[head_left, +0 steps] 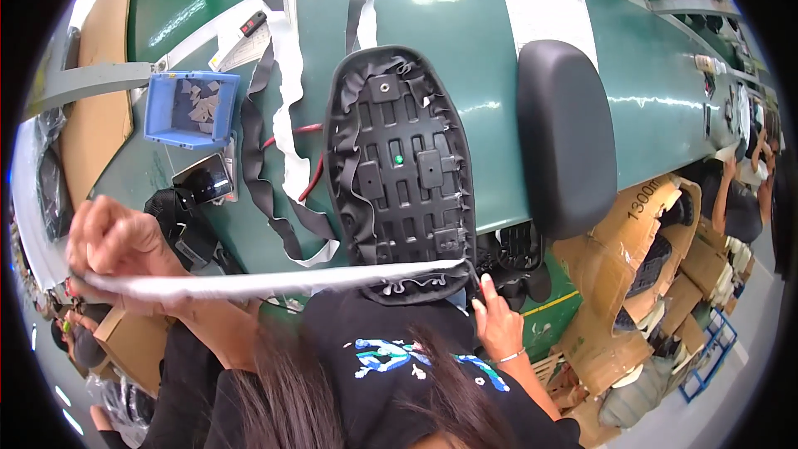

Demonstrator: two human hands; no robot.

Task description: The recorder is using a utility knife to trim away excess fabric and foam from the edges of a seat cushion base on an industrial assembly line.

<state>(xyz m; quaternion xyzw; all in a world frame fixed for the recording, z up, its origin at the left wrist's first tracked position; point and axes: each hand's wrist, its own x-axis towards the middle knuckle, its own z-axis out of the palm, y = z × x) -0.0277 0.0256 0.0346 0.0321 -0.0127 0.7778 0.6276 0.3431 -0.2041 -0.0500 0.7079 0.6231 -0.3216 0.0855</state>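
A motorcycle seat (pixel 410 141) lies upside down on the workbench in front of me, its black ribbed plastic base facing up. Loose, wrinkled black cover material borders the base. My left hand (pixel 125 245), closed in a pinch, is raised to the left and grips one end of a long strip (pixel 274 284), white on the side I see. Pulled taut, the strip crosses the near end of the seat to its right edge. There my right hand (pixel 500 320) pinches the black cover edge beside the strip's end; its fingertips are partly hidden.
Right of the seat stands another padded black seat (pixel 567 137). Loose grey-and-white strips (pixel 287 116) lie left, over red-handled scissors (pixel 313 175). Beyond are a blue bin (pixel 184 140) of small pieces, a phone (pixel 204 180) and paper sheets (pixel 544 12). A torn cardboard box (pixel 590 283) is at right.
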